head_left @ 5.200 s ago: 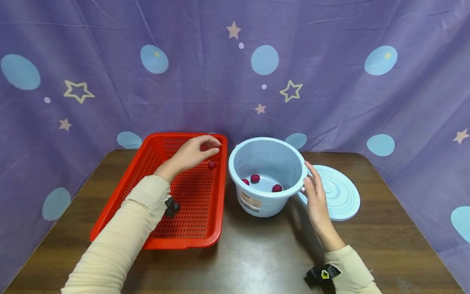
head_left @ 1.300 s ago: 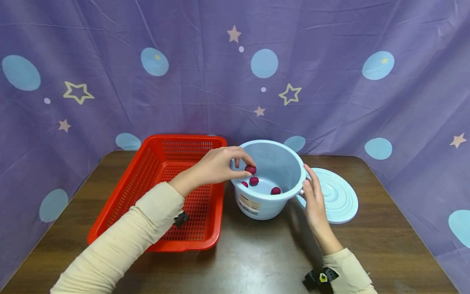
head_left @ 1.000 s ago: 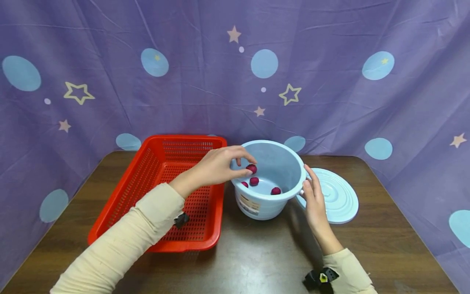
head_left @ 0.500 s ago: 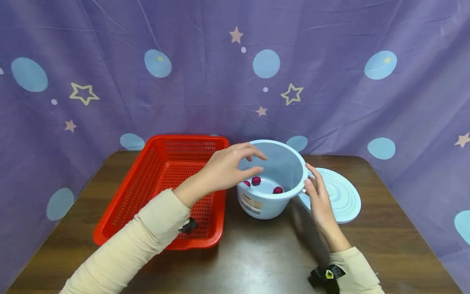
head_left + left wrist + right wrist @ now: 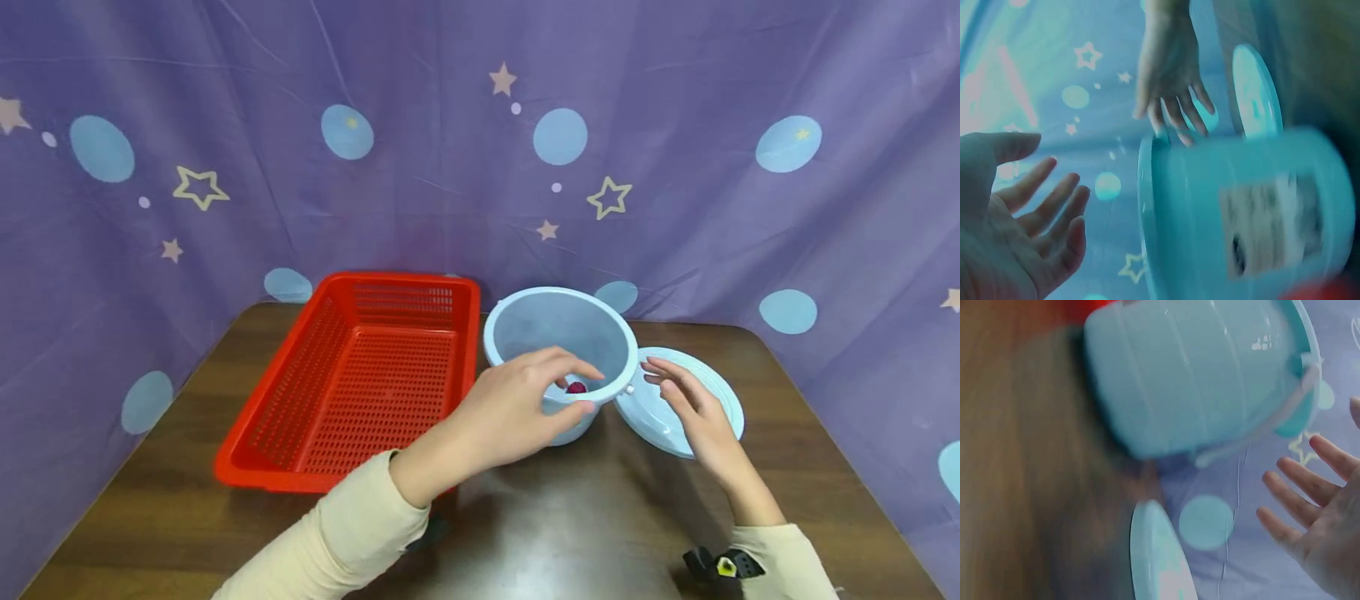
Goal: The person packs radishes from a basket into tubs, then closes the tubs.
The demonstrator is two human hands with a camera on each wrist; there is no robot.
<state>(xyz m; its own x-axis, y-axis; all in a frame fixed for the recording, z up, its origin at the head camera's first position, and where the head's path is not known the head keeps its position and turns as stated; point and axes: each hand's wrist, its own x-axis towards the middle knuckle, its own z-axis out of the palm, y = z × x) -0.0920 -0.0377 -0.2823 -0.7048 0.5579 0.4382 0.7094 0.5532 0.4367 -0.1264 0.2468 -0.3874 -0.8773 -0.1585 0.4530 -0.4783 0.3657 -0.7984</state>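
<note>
My left hand (image 5: pixel 510 408) hovers with spread fingers and nothing in them, overlapping the near side of the light-blue bucket (image 5: pixel 555 325) in the head view. Past its fingertips one dark red ball (image 5: pixel 576 388) shows inside; the rest of the bucket's bottom is hidden. To the right, my right hand (image 5: pixel 701 425) is held apart from the rim, fingers loosely extended over the round blue lid (image 5: pixel 652 417). The left wrist view gives the bucket's paper label (image 5: pixel 1272 228). From the right wrist, a pale handle (image 5: pixel 1266 428) hangs along the bucket's side.
A red perforated basket (image 5: pixel 390 392) stands left of the bucket, nothing visible lying in it. The lid lies on the brown wooden table (image 5: pixel 795 467), right of the bucket. Behind everything hangs a purple curtain (image 5: pixel 435 200) with stars and dots.
My left hand took the dark red ball from the basket, let go of it inside the bucket, then drew back toward me. My right hand released the bucket's rim and moved right.
</note>
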